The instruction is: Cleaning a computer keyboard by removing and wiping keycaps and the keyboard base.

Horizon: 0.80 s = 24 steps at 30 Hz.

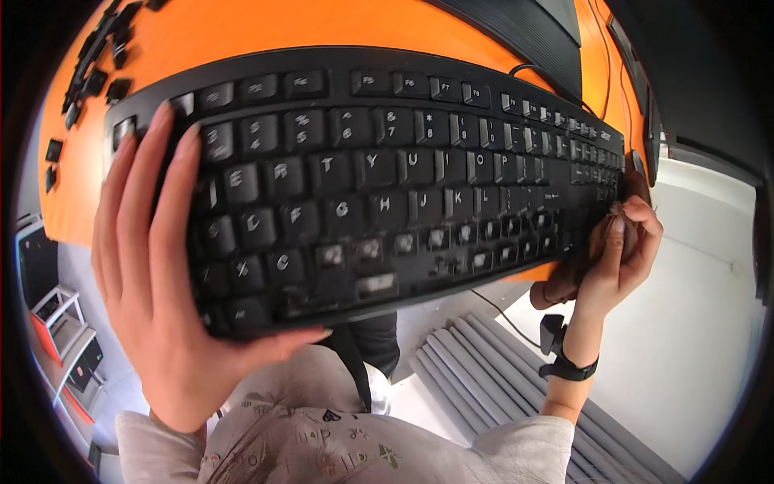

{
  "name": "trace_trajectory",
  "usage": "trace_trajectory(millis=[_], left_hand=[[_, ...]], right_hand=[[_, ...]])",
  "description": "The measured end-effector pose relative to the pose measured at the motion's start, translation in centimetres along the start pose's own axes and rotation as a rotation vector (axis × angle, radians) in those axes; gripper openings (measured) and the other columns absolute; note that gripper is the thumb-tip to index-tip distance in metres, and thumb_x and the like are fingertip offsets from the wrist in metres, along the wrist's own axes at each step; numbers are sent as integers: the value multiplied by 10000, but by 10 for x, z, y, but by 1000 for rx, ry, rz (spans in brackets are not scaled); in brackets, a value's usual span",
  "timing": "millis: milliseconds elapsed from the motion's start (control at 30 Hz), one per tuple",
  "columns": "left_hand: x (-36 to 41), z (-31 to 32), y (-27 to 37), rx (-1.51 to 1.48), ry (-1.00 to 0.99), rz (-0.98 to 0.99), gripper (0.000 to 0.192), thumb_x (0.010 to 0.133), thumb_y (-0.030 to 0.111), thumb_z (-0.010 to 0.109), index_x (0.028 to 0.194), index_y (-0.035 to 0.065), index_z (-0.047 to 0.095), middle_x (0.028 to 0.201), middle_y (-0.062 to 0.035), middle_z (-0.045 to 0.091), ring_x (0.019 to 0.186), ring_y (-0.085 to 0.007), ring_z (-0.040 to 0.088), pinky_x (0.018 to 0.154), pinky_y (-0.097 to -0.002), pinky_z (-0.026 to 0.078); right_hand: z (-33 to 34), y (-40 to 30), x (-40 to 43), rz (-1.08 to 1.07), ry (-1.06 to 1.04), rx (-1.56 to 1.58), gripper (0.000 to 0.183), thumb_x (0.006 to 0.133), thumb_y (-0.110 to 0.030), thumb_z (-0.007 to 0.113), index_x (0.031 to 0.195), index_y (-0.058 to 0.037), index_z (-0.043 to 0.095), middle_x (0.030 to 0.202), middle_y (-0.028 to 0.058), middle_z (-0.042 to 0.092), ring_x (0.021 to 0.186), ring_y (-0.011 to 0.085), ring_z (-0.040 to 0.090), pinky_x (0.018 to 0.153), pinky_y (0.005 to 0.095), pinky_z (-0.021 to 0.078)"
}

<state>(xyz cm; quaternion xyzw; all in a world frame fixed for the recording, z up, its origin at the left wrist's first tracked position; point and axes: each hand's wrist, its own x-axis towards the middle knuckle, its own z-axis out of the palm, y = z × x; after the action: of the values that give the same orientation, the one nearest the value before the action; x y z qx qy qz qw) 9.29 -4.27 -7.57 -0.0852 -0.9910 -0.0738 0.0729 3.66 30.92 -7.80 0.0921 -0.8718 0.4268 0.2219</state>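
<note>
A black Acer computer keyboard (363,151) is raised and tilted before me, above the edge of the orange table. My left hand (163,272) grips its left end, fingers spread over the keys and thumb along the lower edge. Several keycaps are off in the lower rows, and their bare key sockets (436,238) show. At the right end my right hand (623,254) is closed on a crumpled brown cloth (559,287). The cloth is against or right beside the keyboard; the exact contact is hidden.
Loose black keycaps (94,81) lie on the orange table (242,30) at the far left. A ridged black object (520,30) and cables stand at the back right. Grey tubes (459,369) lie below, and a white-framed rack (66,327) is at left.
</note>
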Motion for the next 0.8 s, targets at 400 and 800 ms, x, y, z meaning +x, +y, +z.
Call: trace_trajectory(millis=[400, 800], left_hand=[[4, -5, 2, -46, -101, 18, 1314, 514, 753, 755, 1443, -42, 274, 1485, -263, 285, 1385, -406, 279, 1126, -565, 234], [7, -9, 1, 1, -44, 64, 1307, 521, 794, 711, 1439, -39, 298, 1479, -270, 301, 1365, -416, 318, 1119, -544, 259]], right_hand=[[-7, 8, -16, -93, 10, -105, 239, 796, 48, 682, 954, -6, 511, 901, 124, 542, 812, 156, 514, 782, 256, 437], [-9, 1, -4, -58, -46, -301, 107, 833, 36, 612, 932, 39, 572, 1106, 121, 575, 1057, 203, 546, 1010, 319, 355]])
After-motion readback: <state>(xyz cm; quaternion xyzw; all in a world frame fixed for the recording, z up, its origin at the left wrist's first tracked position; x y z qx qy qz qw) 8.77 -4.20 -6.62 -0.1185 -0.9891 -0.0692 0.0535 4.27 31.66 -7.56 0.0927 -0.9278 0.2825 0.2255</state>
